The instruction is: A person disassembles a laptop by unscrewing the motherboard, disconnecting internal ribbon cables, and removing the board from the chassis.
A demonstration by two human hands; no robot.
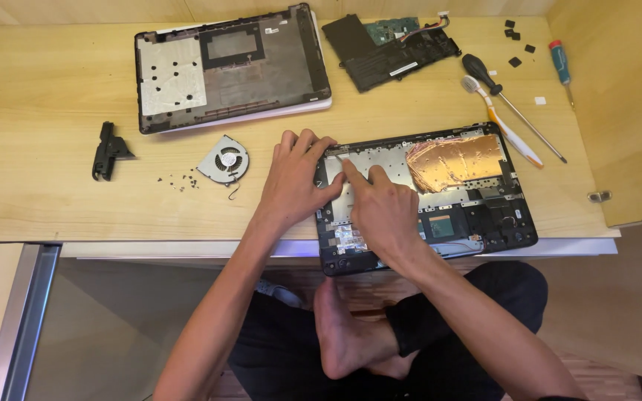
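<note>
The right hand (382, 212) has no grip on anything: its forefinger is stretched out and presses its tip onto the inside of the opened laptop base (484, 215), near the upper left corner, with the other fingers curled loosely. The left hand (295, 178) lies spread and open over that same corner, fingertips on the top edge, steadying rather than clutching.

The laptop base is a black shell lying face down at the front edge of the counter (39, 208), overhanging it slightly toward the person's lap. Inside, a silvery perforated plate covers the left part, a crinkled copper-coloured foil patch (455, 160) sits upper right, and a dark square recess lies lower right.

Just left of the left hand lies a small round cooling fan (224, 160) with a few tiny screws (180, 180) beside it, and farther left a black hinge piece (107, 151). Behind, the removed bottom cover (232, 67) lies inside-up, next to a flat black battery (391, 46). To the right lie two screwdrivers (514, 104) and a toothbrush (503, 126).
</note>
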